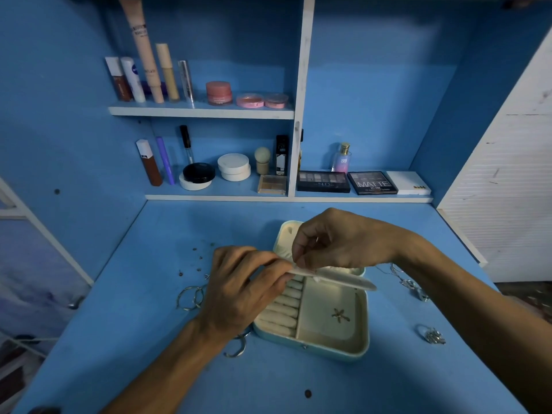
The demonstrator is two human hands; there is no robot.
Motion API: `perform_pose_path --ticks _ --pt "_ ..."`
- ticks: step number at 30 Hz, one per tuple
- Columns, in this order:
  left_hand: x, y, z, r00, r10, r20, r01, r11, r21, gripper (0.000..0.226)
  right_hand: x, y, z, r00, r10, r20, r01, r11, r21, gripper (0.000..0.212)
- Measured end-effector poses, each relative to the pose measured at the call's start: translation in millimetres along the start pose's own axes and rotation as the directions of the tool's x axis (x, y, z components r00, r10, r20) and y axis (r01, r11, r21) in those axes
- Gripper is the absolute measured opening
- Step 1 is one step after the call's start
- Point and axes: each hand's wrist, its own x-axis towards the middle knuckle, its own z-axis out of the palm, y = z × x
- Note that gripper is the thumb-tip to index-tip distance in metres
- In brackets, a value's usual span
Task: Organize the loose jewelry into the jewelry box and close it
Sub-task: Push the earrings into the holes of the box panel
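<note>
A pale blue jewelry box (313,345) lies open on the blue desk, cream inside, with ring rolls on its left and a star-shaped piece (340,315) in its right tray. My left hand (242,289) pinches the left end of a cream inner flap (340,277) raised over the box. My right hand (337,240) pinches that flap from above, in front of the upright lid (286,234). Loose hoops (191,297) lie left of the box, another hoop (236,349) under my left wrist, a chain (409,283) and a ring (431,334) to the right.
Small studs (197,261) are scattered on the desk behind the hoops. Shelves at the back hold cosmetics: tubes, jars, a perfume bottle (342,158) and eyeshadow palettes (348,182). A white slatted panel (507,180) stands to the right.
</note>
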Motion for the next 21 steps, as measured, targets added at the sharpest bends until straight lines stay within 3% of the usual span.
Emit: perform_pose_path --ticks 6,21 --pt "-2.3 -0.8 0.7 1.000 -0.010 0.008 0.010 1.000 -0.001 0.021 7.7 -11.4 -1.7 0.996 0.059 0.072 -0.048 0.988 -0.145 0.012" --pt "-4.6 -0.8 1.4 1.000 -0.017 0.024 0.017 1.000 -0.016 0.017 11.7 -11.6 -0.7 0.990 0.072 0.119 -0.059 0.992 -0.110 0.012"
